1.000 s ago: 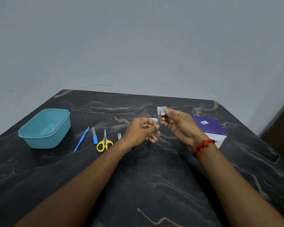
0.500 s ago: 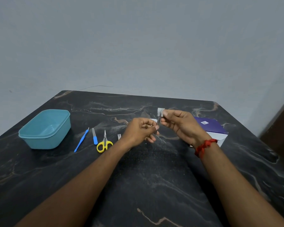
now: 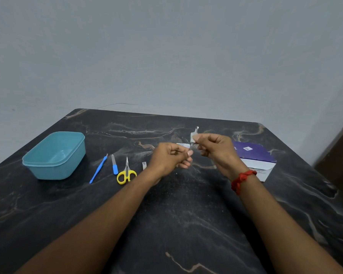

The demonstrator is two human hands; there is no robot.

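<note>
I am gripping a thin metal tool (image 3: 190, 148) in my left hand (image 3: 169, 158) above mid-surface (image 3: 186, 224), while my right hand (image 3: 216, 152), at its 3 o'clock, is pinching a white wipe (image 3: 194, 133) round the tip, apparently to clean it.

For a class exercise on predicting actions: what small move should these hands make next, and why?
Likely slide the white piece along the thin metal tool, away from the left hand. The right hand pinches the piece round the tool's upper end, while the left hand pinches its lower end.
</note>
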